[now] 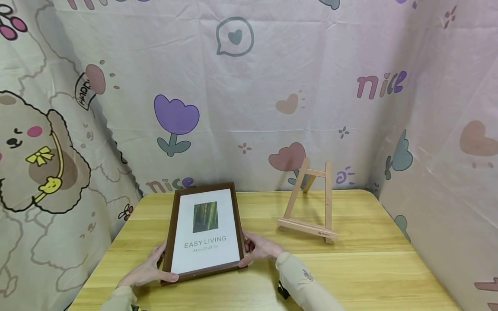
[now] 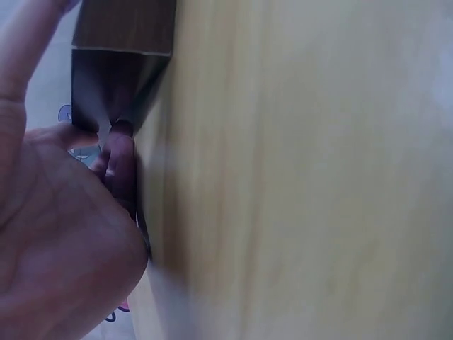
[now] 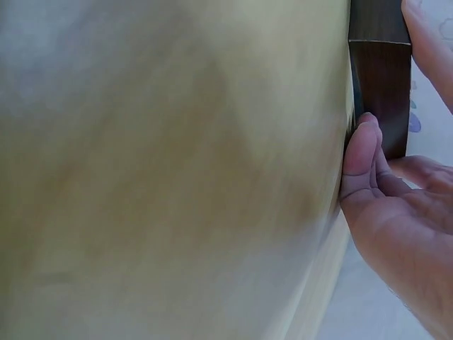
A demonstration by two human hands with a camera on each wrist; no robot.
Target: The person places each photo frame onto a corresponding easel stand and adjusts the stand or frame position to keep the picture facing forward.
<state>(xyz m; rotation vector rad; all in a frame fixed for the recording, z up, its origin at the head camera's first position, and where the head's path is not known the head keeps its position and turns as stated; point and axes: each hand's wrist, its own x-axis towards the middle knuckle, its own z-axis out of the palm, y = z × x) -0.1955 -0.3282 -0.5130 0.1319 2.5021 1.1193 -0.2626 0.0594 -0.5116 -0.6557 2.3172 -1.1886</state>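
A picture frame (image 1: 205,233) with a dark brown border and a white "EASY LIVING" insert lies face up, slightly turned, at the table's left. My left hand (image 1: 145,268) grips its lower left corner, thumb on the front border. At the lower right side my right hand (image 1: 260,249) holds it the same way, thumb on the corner. In the left wrist view, fingers (image 2: 120,166) reach beneath the brown border (image 2: 113,81). The right wrist view has curled fingers (image 3: 364,152) at the underside of the border (image 3: 382,92). Whether the frame's far end touches the table I cannot tell.
A small wooden easel (image 1: 307,226) stands at the back right, its ledge facing front. The light wood table (image 1: 362,268) is bordered behind and at both sides by a patterned cloth (image 1: 241,99). A dark object (image 1: 283,290) shows under the right sleeve.
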